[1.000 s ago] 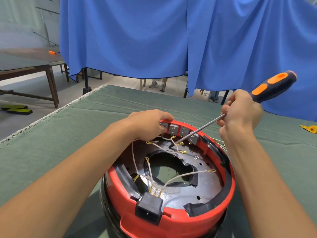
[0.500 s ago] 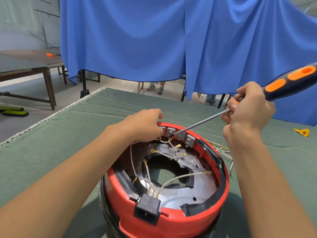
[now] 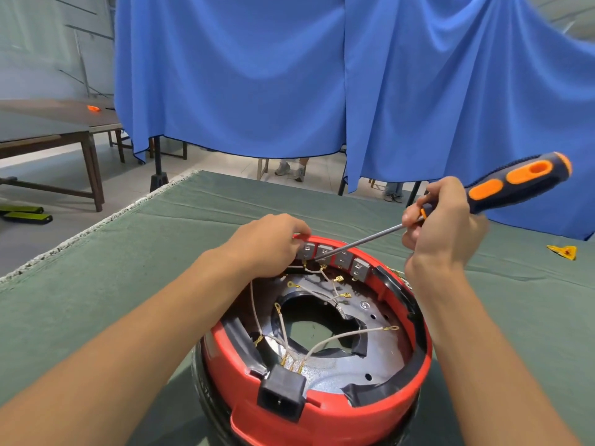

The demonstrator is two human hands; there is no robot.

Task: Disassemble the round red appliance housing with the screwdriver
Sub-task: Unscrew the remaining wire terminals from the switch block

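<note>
A round red appliance housing sits open side up at the near middle of a green-covered bench; inside it lie a grey metal plate with a central hole, loose white wires tipped with brass terminals, and a black power socket at the near rim; a row of grey switch blocks lines the far rim. The left hand curls over that far rim, fingers gripping the leftmost block; the right hand is closed around the screwdriver where shaft meets handle, its tip resting at the second block. The tip could slip off and gouge the plastic or jab the left fingers just beside it, likely if pushed hard at this shallow slant; a snagged wire might also tear loose. Compared with half a second ago, the orange-and-black handle has dropped lower and come fully into view, while the left hand has stayed on the rim.
</note>
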